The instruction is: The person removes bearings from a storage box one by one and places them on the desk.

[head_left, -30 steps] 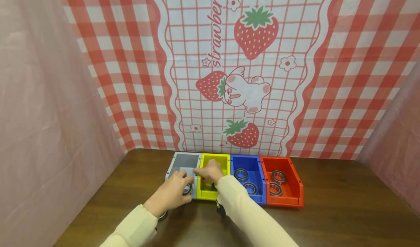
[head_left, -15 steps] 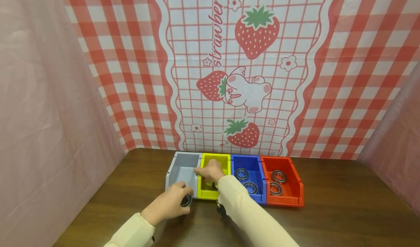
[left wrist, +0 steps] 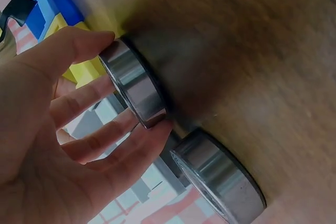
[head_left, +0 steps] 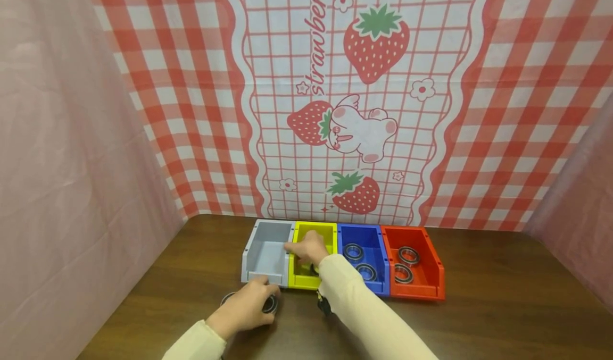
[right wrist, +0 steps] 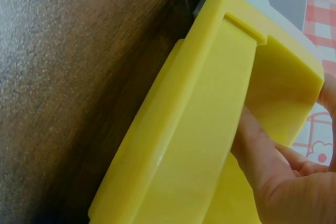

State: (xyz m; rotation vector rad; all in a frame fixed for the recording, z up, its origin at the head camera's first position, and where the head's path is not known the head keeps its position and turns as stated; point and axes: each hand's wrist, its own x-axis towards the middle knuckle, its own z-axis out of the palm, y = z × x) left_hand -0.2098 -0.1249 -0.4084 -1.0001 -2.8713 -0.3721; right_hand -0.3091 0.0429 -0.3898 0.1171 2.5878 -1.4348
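In the head view my left hand (head_left: 246, 308) is low over the table, just in front of the grey bin (head_left: 267, 258). It holds a ball bearing (left wrist: 137, 85) by the rim, thumb on one side and fingertips on the other. A second bearing (left wrist: 220, 177) stands close by on the tabletop, partly behind that hand in the head view. My right hand (head_left: 311, 248) reaches into the yellow bin (right wrist: 199, 129), thumb inside and a finger over the wall shared with the grey bin. A bearing (head_left: 313, 269) in the yellow bin is mostly hidden by that hand.
Right of the yellow bin, a blue bin (head_left: 361, 235) and a red bin (head_left: 426, 269) continue the row, each with two bearings inside. The bins stand on a brown wooden table (head_left: 503, 296). A checked strawberry cloth (head_left: 373, 110) hangs behind.
My left hand has carried the bearing from the grey bin's front lip down to the table, towards me. The right hand stays where it was.
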